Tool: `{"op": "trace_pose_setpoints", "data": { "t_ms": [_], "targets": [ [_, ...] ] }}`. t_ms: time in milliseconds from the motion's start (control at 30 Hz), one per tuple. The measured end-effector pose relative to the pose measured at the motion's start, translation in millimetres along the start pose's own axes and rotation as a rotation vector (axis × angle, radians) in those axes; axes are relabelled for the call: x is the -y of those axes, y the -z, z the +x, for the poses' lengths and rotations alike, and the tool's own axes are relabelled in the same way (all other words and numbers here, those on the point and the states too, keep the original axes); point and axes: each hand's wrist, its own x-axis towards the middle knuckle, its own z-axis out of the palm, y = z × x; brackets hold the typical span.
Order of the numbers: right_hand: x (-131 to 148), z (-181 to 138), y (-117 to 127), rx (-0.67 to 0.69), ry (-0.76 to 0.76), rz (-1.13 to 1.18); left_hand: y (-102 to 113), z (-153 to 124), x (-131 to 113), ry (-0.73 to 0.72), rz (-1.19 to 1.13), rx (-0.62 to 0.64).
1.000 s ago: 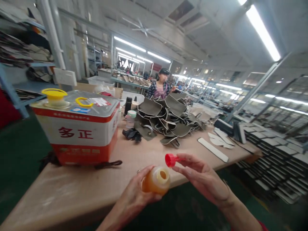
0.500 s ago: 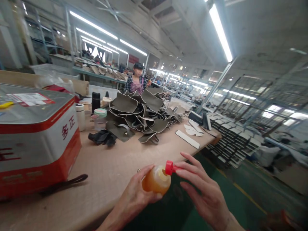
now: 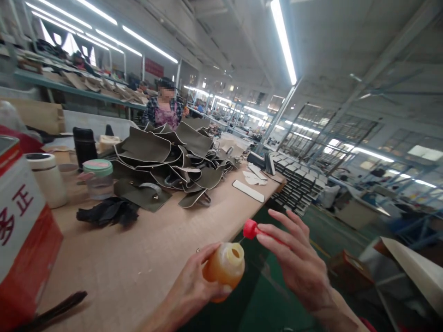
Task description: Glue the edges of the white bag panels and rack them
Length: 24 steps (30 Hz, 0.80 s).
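I see the long tan wooden workbench (image 3: 145, 258) just left of my grip, a heap of dark olive leather cut pieces (image 3: 173, 161) lying on it well beyond; my left hand (image 3: 194, 288) wraps the small amber squeeze bottle (image 3: 224, 271), mouth uncovered; just above it, my right hand (image 3: 297, 263) pinches the red plastic nozzle cap (image 3: 251, 229), apart from the bottle.
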Motion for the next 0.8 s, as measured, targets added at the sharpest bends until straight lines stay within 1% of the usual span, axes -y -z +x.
{"op": "trace_pose_setpoints", "data": {
  "t_ms": [67,133,233,333,467,533,633,700,800],
  "targets": [
    [5,2,5,0.04,-0.109,0.08,2,4,3,-0.001,0.029,0.004],
    [11,5,10,0.131,-0.185,0.146,3,7,5,-0.003,0.053,0.02],
    [14,10,16,0.291,-0.252,0.204,3,10,6,0.017,0.091,0.042],
    [10,14,19,0.407,-0.322,0.258,0,14,7,0.026,0.16,0.065],
    [-3,14,22,0.51,-0.37,0.33,-9,23,10,-0.028,0.227,0.082],
    [-11,11,24,0.559,-0.386,0.344,-15,30,13,-0.043,0.255,0.077],
    [-26,1,28,0.596,-0.398,0.348,-28,44,22,-0.07,0.292,0.076],
    [-38,-9,33,0.607,-0.406,0.355,-40,56,29,-0.093,0.326,0.072],
    [-59,-30,40,0.635,-0.397,0.368,-65,77,41,-0.109,0.36,0.058]
  ]
}}
